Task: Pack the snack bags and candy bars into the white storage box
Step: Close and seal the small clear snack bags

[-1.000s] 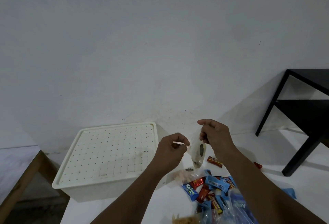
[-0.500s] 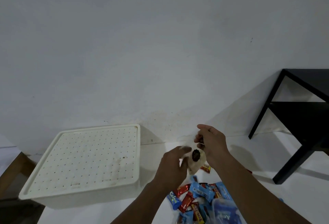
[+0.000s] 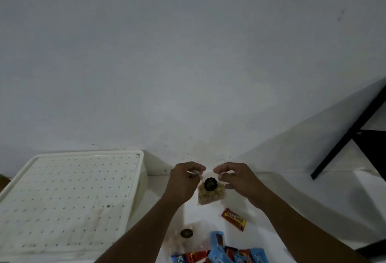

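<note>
Pinching the top edge of a clear snack bag (image 3: 211, 192), the left hand (image 3: 183, 181) and the right hand (image 3: 238, 179) hold it up between them above the white table (image 3: 302, 210), each closed on a corner with thumb and fingers. The bag hangs below the hands, holding pale puffed pieces and bearing a dark round sticker. The white box (image 3: 69, 202) stands on the table to the left, just beside the left forearm, with its dotted lid on. A red candy bar (image 3: 234, 219) lies alone on the table under the right forearm. Nearer the person, a second clear bag (image 3: 183, 235) with the same dark sticker lies flat beside a heap of blue and red wrappers (image 3: 221, 252) at the bottom edge. A black frame (image 3: 351, 131) stands at the right against the wall.
</note>
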Action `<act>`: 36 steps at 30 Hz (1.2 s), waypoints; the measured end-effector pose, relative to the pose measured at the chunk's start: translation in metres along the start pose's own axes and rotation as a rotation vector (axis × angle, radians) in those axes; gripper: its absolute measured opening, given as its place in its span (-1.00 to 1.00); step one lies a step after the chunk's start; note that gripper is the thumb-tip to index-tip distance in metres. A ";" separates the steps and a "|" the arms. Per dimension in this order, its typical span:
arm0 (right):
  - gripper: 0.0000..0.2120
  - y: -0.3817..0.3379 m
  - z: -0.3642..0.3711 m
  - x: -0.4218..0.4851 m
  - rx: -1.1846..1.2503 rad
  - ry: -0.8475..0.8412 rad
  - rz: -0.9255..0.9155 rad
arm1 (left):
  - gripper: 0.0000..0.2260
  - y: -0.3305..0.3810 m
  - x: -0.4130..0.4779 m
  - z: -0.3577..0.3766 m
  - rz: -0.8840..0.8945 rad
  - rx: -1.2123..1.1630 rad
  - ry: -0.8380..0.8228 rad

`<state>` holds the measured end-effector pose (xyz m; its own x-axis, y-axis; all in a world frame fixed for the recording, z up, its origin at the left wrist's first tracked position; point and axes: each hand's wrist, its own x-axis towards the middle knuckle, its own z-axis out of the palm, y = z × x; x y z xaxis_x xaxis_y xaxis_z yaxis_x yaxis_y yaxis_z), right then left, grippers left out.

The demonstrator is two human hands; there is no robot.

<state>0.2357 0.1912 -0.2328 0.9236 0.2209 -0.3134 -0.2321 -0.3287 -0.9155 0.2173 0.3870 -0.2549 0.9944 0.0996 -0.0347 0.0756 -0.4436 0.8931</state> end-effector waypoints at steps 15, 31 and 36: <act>-0.81 0.073 0.050 0.055 -0.191 0.186 0.113 | -0.63 -0.072 0.006 0.010 -0.289 0.336 -0.135; -0.85 0.075 0.122 -0.051 -0.259 -0.141 0.194 | -0.53 -0.069 -0.108 -0.022 -0.441 0.192 -0.314; -0.90 -0.011 0.094 -0.067 -0.299 -0.207 -0.034 | -0.73 -0.012 -0.100 -0.068 -0.315 -0.048 -0.173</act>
<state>0.1476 0.2668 -0.2252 0.8406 0.4075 -0.3569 -0.0748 -0.5653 -0.8215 0.1124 0.4433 -0.2318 0.9210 0.0705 -0.3830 0.3805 -0.3722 0.8466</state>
